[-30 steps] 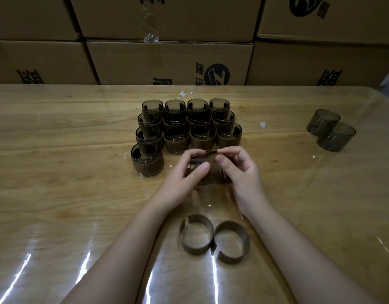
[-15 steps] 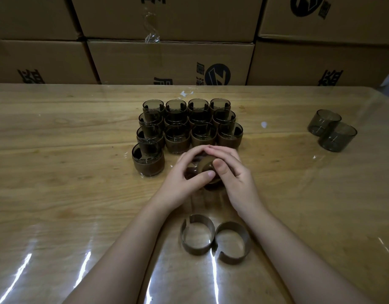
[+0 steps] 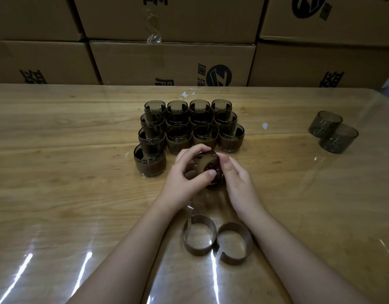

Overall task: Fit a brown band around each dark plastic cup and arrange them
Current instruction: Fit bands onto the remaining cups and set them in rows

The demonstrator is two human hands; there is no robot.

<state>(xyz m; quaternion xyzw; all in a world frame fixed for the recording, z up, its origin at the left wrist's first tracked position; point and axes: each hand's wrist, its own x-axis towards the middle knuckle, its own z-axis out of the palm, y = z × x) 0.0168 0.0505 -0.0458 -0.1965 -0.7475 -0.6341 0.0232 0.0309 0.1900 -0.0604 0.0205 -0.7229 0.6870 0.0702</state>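
Two hands: both were on one dark cup [image 3: 207,166], just in front of the finished group.
Left hand [image 3: 184,178]: fingers were curled round the cup's left side, thumb across its near face; gripping.
Right hand [image 3: 237,183]: thumb pressed the cup's right side, fingers mostly hidden behind it; gripping too.
Held cup: was tilted, with a brown band [image 3: 205,160] partly around it; can't tell if it touched the counter [image 3: 57,150].
Banded cups [image 3: 189,128]: thirteen stood upright at centre, three rows of four packed close, rims touching or nearly.
Odd cup [image 3: 150,160]: was the front-left one, alone in a fourth row, just left of the hands.
Loose bands: two open rings lay near the forearms, left band [image 3: 198,252] and right band [image 3: 235,261], touching each other.
Bare cups: two without bands sat far right, rear cup [image 3: 325,123] touching front cup [image 3: 338,138], well apart from the group.
Counter: wood under glossy clear film.
Cardboard boxes [image 3: 167,60]: were stacked behind the far edge.
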